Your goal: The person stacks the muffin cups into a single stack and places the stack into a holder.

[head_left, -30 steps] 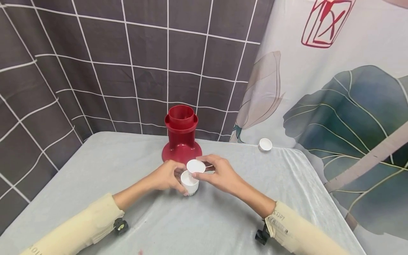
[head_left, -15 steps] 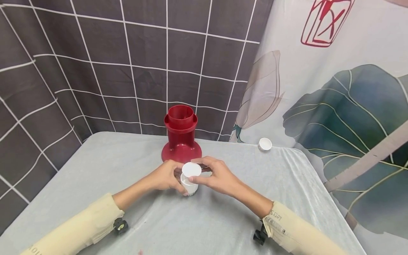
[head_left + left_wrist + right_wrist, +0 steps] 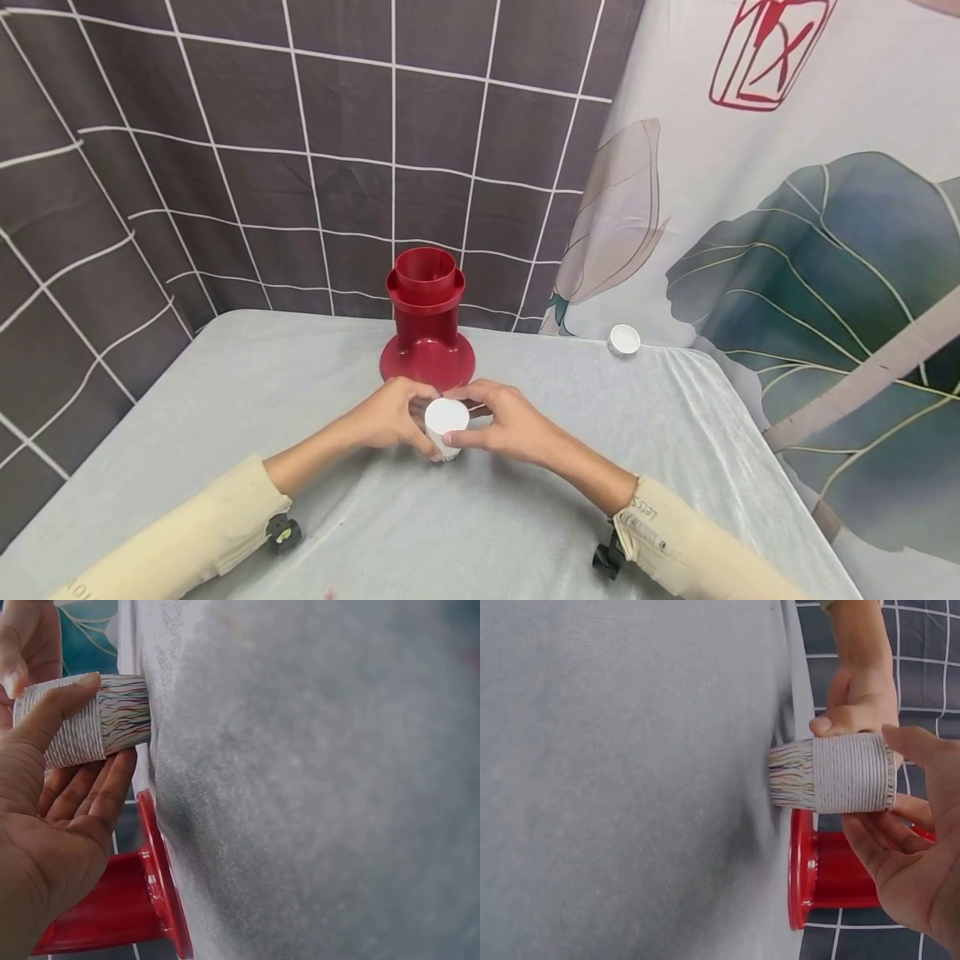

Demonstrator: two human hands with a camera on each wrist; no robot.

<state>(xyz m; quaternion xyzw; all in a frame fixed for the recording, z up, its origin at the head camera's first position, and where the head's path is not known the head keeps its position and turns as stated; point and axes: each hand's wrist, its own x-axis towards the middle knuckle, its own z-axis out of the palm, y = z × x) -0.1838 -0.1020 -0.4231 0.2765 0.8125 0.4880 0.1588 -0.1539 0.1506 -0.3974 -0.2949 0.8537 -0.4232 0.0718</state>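
Note:
A stack of nested white paper baking cups (image 3: 447, 412) stands upright on the cloth near the middle of the table. Its closely spaced rims form a ribbed band in the left wrist view, above a base with thin coloured lines (image 3: 126, 712). My left hand (image 3: 390, 414) grips the stack from the left, thumb on the near side and fingers behind. From the right, my right hand (image 3: 513, 421) pinches the topmost rims, as the right wrist view shows, where the stack (image 3: 853, 774) lies between thumb and fingers. The fingers behind the stack are partly hidden.
Just behind the hands stands a red plastic piece (image 3: 426, 333) with a round base and a tube-shaped top. One more white cup (image 3: 623, 340) sits at the table's back right edge. Grey cloth (image 3: 300, 358) covers the table, and curtains hang behind it.
My right hand has moved left and slightly down, bringing the white cup it held onto the top of the stack. My left hand keeps its grip in place.

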